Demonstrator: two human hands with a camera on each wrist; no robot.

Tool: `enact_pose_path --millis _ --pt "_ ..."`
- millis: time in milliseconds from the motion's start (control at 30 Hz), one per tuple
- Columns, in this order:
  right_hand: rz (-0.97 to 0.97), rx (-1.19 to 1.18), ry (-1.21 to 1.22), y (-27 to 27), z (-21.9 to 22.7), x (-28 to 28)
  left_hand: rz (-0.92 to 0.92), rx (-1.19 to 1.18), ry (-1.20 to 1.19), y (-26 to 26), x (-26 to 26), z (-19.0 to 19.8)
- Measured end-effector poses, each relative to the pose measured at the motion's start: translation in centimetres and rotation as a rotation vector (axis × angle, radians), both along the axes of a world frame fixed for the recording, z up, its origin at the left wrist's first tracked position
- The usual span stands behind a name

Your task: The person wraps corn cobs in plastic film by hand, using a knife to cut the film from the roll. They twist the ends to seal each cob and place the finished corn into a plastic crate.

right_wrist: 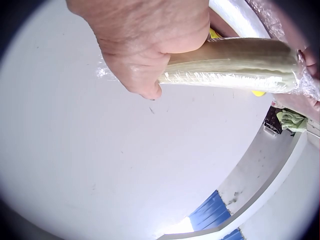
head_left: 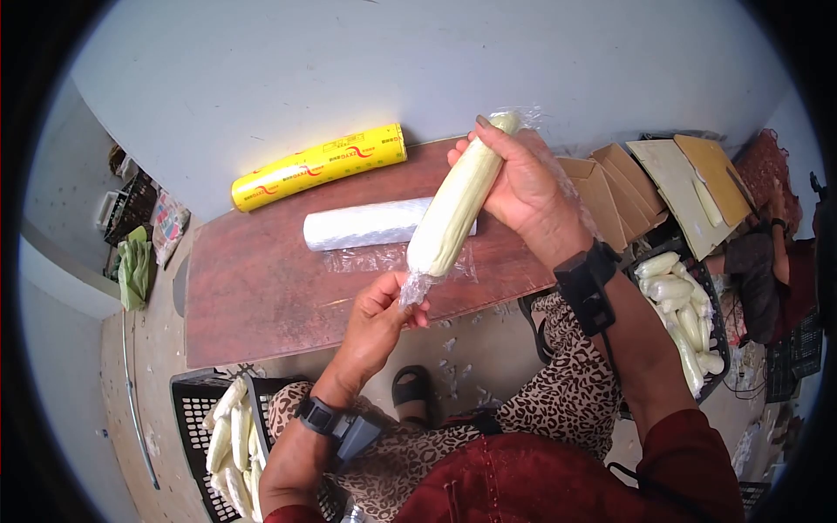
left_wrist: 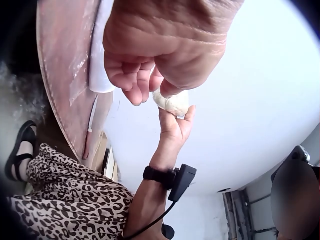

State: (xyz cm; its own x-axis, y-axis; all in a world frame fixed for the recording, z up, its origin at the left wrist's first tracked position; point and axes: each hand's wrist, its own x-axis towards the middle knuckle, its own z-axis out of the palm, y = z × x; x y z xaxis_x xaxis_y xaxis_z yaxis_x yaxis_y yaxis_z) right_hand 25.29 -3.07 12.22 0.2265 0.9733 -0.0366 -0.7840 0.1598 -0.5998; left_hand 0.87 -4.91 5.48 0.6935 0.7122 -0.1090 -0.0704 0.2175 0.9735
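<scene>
A long pale-green vegetable [head_left: 460, 200], wrapped in clear cling film, is held tilted above the table. My right hand [head_left: 525, 179] grips it near its upper end, thumb along the top side; loose film sticks out past that end. At the lower end, the film is gathered into a bunch [head_left: 416, 286], which my left hand [head_left: 377, 318] pinches between thumb and fingers. In the right wrist view the film shines along the vegetable [right_wrist: 235, 67]. Behind it on the table lies a white roll of cling film [head_left: 362, 225], with a loose sheet spread at its front.
A yellow printed roll [head_left: 318, 166] lies at the back of the reddish table [head_left: 253, 305], near the wall. Black crates of similar pale vegetables stand at left [head_left: 193, 436] and right [head_left: 717, 331]. Cardboard [head_left: 610, 196] leans at the right; another person [head_left: 776, 253] is beyond.
</scene>
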Motion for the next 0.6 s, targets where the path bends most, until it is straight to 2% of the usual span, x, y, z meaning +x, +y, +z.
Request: enact_pose_path --millis 133,233,333,467,600 --pt "-0.003 0.009 -0.015 0.1 0.0 0.2 0.002 0.005 0.031 0.2 0.0 0.0" --pt "-0.006 0.009 -0.06 -0.2 0.2 0.2 0.115 -0.044 0.055 0.9 -0.1 -0.4" --pt "0.035 -0.005 -0.092 -0.3 -0.6 -0.6 0.263 -0.145 -0.091 1.7 -0.2 0.5" --pt "0.132 -0.023 -0.166 -1.0 -1.2 -2.6 0.209 -0.063 -0.162 2.0 0.1 1.1" --pt "0.244 0.013 -0.233 -1.1 -2.1 -3.7 0.007 0.134 -0.104 0.5 1.4 2.5"
